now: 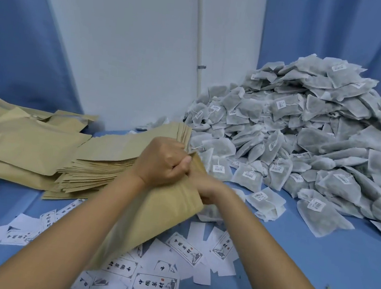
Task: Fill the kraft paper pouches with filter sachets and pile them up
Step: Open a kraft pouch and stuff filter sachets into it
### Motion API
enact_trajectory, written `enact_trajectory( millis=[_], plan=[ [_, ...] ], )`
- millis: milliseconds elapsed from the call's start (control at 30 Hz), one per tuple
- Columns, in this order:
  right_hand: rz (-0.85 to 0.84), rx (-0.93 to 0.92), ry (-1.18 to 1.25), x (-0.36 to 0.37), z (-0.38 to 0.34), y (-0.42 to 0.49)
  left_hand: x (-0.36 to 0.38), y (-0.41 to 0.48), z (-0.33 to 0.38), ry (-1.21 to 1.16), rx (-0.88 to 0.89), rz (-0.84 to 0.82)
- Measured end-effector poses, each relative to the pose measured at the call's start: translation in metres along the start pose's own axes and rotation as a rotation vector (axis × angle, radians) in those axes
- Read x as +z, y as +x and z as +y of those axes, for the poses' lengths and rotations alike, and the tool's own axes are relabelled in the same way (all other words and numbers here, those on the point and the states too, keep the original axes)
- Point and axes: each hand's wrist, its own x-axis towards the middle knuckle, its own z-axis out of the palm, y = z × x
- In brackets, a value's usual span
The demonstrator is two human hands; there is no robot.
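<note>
I hold one kraft paper pouch at the middle of the table, its mouth pointing away from me. My left hand grips the pouch's upper edge with curled fingers. My right hand reaches into the pouch mouth; its fingers are hidden inside, so what they hold cannot be seen. A big heap of grey filter sachets with small white tags fills the right side. A flat stack of empty kraft pouches lies just left of my hands. Bulging filled pouches are piled at the far left.
White printed labels lie scattered on the blue table top in front of me. A few loose sachets lie right beside my right wrist. A white wall and blue curtains close off the back.
</note>
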Motion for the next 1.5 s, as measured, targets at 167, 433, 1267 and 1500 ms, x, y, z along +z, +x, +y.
enact_trajectory(
  millis=[167,433,1267,1500],
  plan=[
    [-0.122,0.146,-0.017,-0.017,-0.02,-0.011,-0.022,-0.005,-0.015,0.055,-0.017,-0.013],
    [0.004,0.203,-0.062,-0.012,-0.012,0.001,-0.013,0.004,-0.007,0.041,0.075,-0.048],
    [0.206,-0.283,1.003,-0.054,0.031,-0.024,-0.009,-0.008,-0.009,0.04,0.011,-0.047],
    [0.139,-0.071,0.049,0.011,-0.008,0.007,-0.014,-0.005,-0.004,-0.051,-0.066,0.066]
  ],
)
